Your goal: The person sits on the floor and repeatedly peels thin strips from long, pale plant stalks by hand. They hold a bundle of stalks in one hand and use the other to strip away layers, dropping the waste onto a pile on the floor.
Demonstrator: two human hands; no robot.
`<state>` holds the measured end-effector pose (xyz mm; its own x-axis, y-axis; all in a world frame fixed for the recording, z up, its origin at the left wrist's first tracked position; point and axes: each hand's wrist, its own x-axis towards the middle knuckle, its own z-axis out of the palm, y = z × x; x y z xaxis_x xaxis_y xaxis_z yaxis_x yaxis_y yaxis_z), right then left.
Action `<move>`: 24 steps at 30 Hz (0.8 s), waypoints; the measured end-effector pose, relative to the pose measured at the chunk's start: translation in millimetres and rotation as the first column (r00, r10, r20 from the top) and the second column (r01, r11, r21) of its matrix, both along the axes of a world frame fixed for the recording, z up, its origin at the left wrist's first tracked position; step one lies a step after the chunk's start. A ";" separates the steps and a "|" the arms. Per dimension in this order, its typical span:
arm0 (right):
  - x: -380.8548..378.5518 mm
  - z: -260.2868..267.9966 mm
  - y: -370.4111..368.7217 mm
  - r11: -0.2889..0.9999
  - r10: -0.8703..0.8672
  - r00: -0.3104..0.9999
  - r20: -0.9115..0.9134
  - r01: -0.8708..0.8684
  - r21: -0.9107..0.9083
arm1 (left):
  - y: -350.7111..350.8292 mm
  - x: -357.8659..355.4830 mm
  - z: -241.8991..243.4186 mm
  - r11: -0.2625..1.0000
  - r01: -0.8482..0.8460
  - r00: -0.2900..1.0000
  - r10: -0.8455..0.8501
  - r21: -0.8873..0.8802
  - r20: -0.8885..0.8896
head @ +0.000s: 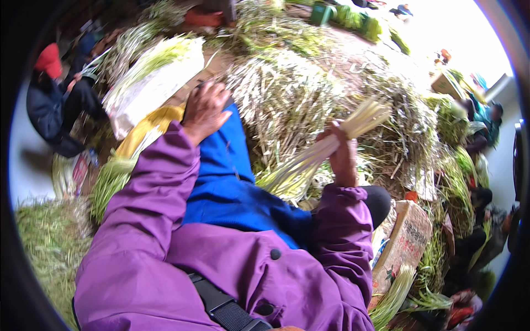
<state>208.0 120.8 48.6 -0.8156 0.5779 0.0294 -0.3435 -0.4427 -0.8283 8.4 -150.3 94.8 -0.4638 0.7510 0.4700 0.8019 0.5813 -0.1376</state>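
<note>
My right hand (344,155) grips a bundle of long, pale plant stalks (366,118) around its middle. The bundle is tilted, with its cut-looking pale ends at the upper right and greener, looser ends hanging toward my lap. My left hand (207,108) rests on my left knee, palm down and fingers spread, holding nothing. Blue cloth (219,173) covers that leg. In front of me lies a large heap of loose leaves and trimmings (285,91), partly dried. Between the bundle's lower end and my lap, some leafy strands are partly hidden.
Left of my knee are a white sack (153,82) with green stalks on it and a yellow sack (145,128). A printed sack (403,244) and another stalk bundle (395,296) lie at my right. A person in a red cap (47,62) sits at left; others are at right.
</note>
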 end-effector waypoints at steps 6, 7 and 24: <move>7.4 -3.6 0.9 0.997 0.000 1.000 -0.015 -0.002 -0.082 | -21.1 9.9 6.9 0.978 0.111 0.990 -0.124 -0.178 -0.067; 8.0 -6.1 1.5 0.997 -0.015 1.000 0.024 0.017 -0.072 | -23.2 17.5 7.6 0.973 0.120 0.988 -0.137 -0.197 -0.074; 15.8 -33.4 6.6 0.988 -0.093 0.952 0.292 0.125 -0.095 | 61.6 -61.2 -25.6 0.939 0.324 0.919 -0.341 0.112 0.197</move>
